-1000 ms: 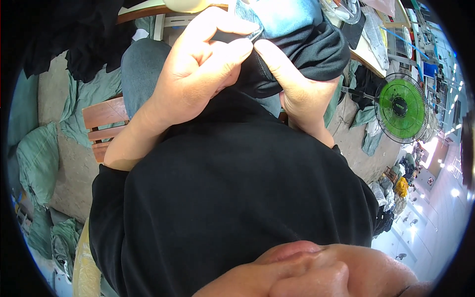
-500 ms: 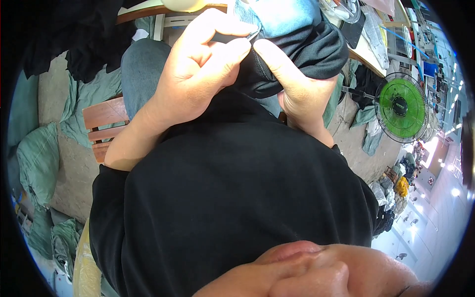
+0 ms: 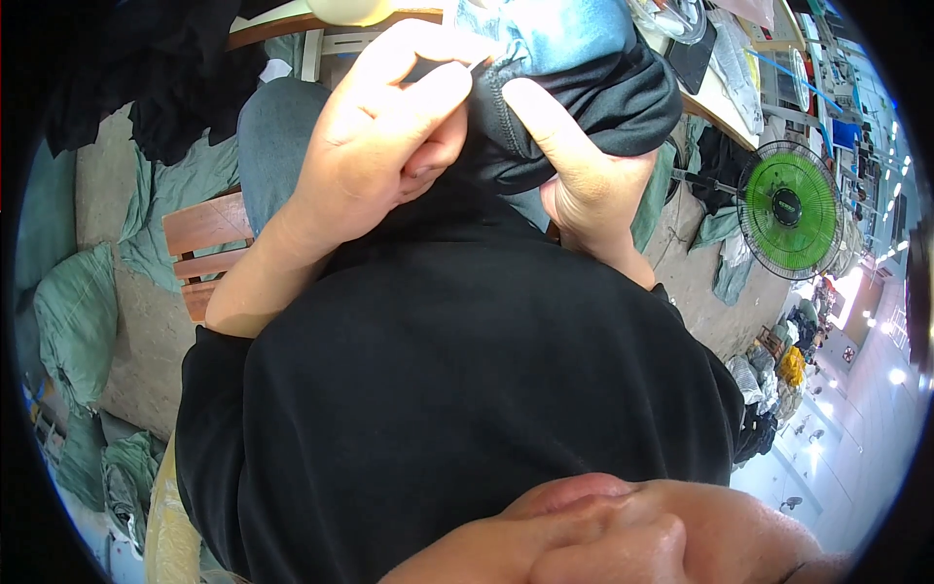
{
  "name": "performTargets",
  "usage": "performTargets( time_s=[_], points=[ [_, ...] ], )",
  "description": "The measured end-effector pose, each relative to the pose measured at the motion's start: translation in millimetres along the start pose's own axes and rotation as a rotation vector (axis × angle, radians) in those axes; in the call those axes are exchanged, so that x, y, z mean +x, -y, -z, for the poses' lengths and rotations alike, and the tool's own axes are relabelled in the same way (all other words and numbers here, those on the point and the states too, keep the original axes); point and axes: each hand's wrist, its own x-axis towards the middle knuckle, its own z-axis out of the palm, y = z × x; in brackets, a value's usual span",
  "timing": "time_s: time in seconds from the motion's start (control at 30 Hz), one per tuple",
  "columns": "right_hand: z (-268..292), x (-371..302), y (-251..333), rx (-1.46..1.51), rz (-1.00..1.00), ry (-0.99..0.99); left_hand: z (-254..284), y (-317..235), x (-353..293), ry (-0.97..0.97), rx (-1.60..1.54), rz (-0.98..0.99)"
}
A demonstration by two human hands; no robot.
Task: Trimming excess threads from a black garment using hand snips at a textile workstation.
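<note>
Black cloth (image 3: 623, 107) with a stitched seam lies bunched at the top centre, light blue denim-like fabric (image 3: 574, 34) against its far side. My right hand (image 3: 589, 180) grips the black cloth from the right, thumb laid flat beside the seam and the other fingers hidden beneath. Thumb and forefinger of my left hand (image 3: 389, 131) are pinched together at the seam's far end. A small pale tip shows between them, too small to name. The remaining left fingers are curled in.
A table edge (image 3: 277, 29) runs along the top, with a cluttered tabletop (image 3: 725, 83) at upper right. A green-bladed fan (image 3: 790, 206) stands at right. Wooden slats (image 3: 207, 224) of a seat are at left, near green sacks (image 3: 78, 321) and dark hanging cloth (image 3: 175, 78).
My left hand has shifted slightly left, its pinched fingertips drawing away from my right thumb. More of the seam shows between the hands. My right hand has barely moved.
</note>
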Motion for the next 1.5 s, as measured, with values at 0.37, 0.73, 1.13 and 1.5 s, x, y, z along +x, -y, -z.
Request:
performTargets(
  time_s=[0.37,0.73,1.13,1.5],
  points=[
    [0,0,10,0.294,-0.170,-0.048,-7,-12,-5,-0.020,0.272,-0.086],
    [5,-6,5,0.163,-0.156,0.000,-7,3,-6,0.072,0.613,-0.347],
    [-2,-5,14,0.380,-0.213,-0.024,-4,-9,-12,-0.013,0.254,-0.091],
    [-3,-4,19,0.447,-0.259,0.013,-7,-10,-8,0.104,0.369,-0.212]
  ],
)
